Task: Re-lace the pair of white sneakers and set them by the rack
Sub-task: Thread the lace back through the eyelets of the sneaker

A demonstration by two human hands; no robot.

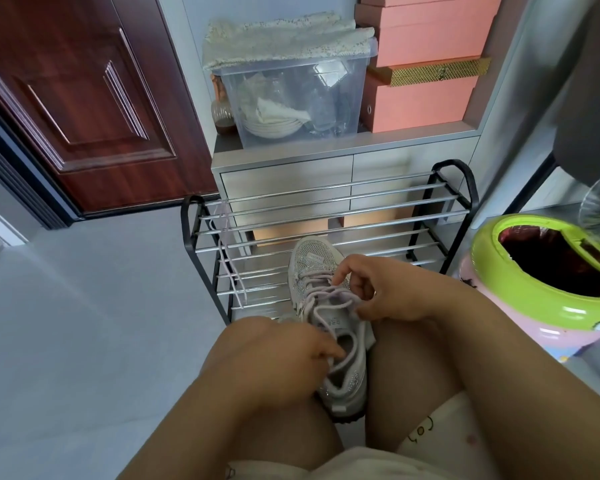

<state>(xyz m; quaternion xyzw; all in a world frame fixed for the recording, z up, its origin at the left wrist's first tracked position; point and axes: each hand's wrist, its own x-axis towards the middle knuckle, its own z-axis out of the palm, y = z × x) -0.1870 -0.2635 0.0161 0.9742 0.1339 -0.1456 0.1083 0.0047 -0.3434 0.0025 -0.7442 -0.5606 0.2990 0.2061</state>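
Your right hand (378,292): fingers curled, pinching lace (321,308) over sneaker (329,317) midfoot. Your left hand (284,355): curled, fingertips pinching lace end at collar, just below right hand.

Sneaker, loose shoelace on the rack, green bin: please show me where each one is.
sneaker (314,263): head view, on its mesh toe.
loose shoelace (230,268): head view, on its hanging middle.
green bin (520,289): head view, on its green rim.
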